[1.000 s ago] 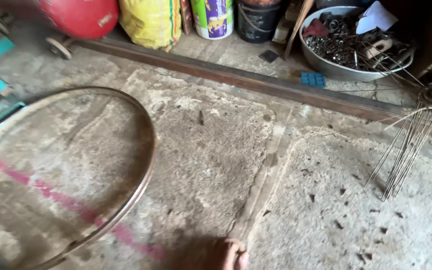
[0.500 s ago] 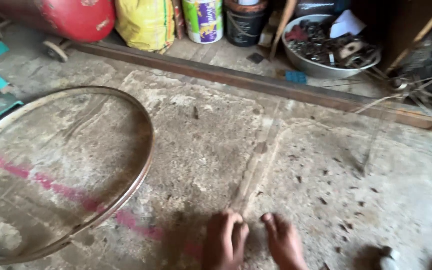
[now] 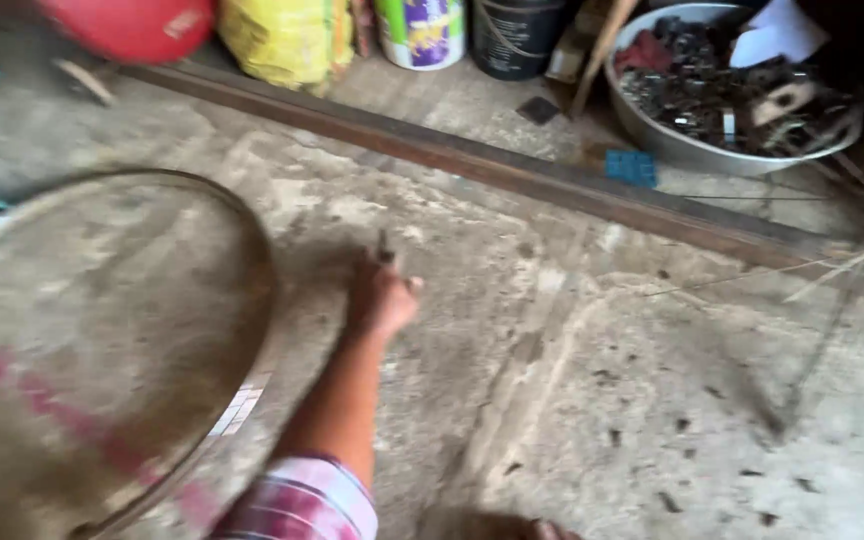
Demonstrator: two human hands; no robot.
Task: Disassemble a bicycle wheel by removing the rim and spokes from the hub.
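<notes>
Half a second back both hands were pressed low on the concrete near the bottom of the view; now the left hand (image 3: 380, 297) has shot forward on an outstretched arm with a pink plaid sleeve (image 3: 302, 500) and hangs above the floor, curled closed around a small dark thing (image 3: 384, 245) that pokes up past the knuckles, too blurred to name. Only a sliver of the right hand (image 3: 542, 529) shows at the bottom edge, and I cannot tell whether it is open or closed. Just to the left of the outstretched arm lies a bare wheel rim (image 3: 262, 300), flat on the concrete floor (image 3: 572, 400), crossing a faded pink painted stripe (image 3: 12, 385). Beyond the fist a long rusty steel bar (image 3: 512, 170) runs slantwise across the floor. Behind the bar, a wide metal basin (image 3: 682, 150) is heaped with dark scrap metal parts (image 3: 742, 90), with a white scrap of paper (image 3: 772, 30) on top. Next to the basin stands a black bucket (image 3: 517, 40), then a white plastic tub (image 3: 420, 35) with a coloured label, then a full yellow sack (image 3: 287, 40) and a red cylinder (image 3: 132, 25) lying on its side. A small blue block (image 3: 632, 167) rests against the bar below the basin, and thin wire spokes (image 3: 812, 270) trail in from the right.
</notes>
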